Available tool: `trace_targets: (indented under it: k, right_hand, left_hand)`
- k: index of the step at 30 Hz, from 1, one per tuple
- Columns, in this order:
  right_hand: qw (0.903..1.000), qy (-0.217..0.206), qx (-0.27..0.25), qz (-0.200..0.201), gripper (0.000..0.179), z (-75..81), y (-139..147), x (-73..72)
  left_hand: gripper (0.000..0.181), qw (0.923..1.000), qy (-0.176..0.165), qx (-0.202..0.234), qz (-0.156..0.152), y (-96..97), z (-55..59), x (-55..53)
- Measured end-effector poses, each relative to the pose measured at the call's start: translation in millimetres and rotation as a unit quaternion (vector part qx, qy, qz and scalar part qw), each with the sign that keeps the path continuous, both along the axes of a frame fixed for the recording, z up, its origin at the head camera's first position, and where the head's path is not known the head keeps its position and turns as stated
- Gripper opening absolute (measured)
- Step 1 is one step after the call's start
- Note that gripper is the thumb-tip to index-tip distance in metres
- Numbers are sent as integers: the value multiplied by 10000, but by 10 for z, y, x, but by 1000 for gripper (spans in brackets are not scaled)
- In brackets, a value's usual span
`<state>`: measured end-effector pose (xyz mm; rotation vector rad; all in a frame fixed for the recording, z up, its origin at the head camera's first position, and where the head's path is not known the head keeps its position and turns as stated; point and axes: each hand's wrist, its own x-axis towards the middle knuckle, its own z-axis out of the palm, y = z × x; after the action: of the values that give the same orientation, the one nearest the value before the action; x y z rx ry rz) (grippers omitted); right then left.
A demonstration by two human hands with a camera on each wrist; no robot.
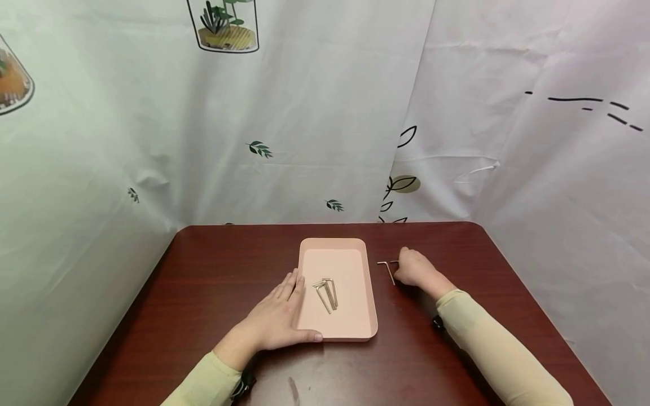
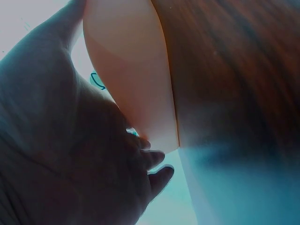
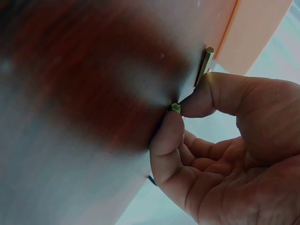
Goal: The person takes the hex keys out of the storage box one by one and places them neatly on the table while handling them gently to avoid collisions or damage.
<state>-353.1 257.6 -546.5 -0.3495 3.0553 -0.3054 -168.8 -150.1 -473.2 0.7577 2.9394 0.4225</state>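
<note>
My left hand (image 1: pixel 274 320) lies against the left side of a pink tray (image 1: pixel 351 270), fingers straight along its edge and thumb over the near rim. In the left wrist view, those fingertips reach along the tray's outer wall (image 2: pixel 140 79). Several L-shaped hex keys (image 1: pixel 323 300) lie in a loose cluster on the tray floor. To the right of the tray, my right hand (image 1: pixel 413 267) pinches another hex key (image 3: pixel 176 108) between thumb and index finger, close to the tabletop; most of this key is hidden. Just left of that hand lies a loose hex key (image 1: pixel 390 274).
Both hands work on a dark red-brown table (image 1: pixel 228 254) with rounded far corners. White patterned cloth (image 1: pixel 304 113) hangs behind it and along both sides. A dark band (image 1: pixel 244 385) sits at the left wrist.
</note>
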Motion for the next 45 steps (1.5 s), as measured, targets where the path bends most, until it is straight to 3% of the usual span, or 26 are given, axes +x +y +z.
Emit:
trace_targets:
  k: [23,38,40,45]
  right_hand:
    - [9997,-248,39,-70,45,40,2,2]
    - [9993,-345,-103,-107,51,57,49,-124]
    - [9996,-237,-151,-81,52,196,-17,-33]
    - [9989,-307,-316,-140,48,909,-351,460]
  left_hand:
    - [138,10000,-20,-17,9,10,20,4]
    - [140,10000,33,-32,19,10,4,9]
    - [139,10000,44,-21,17,11,1,9]
    - [139,10000,64,7,21,15,3,14]
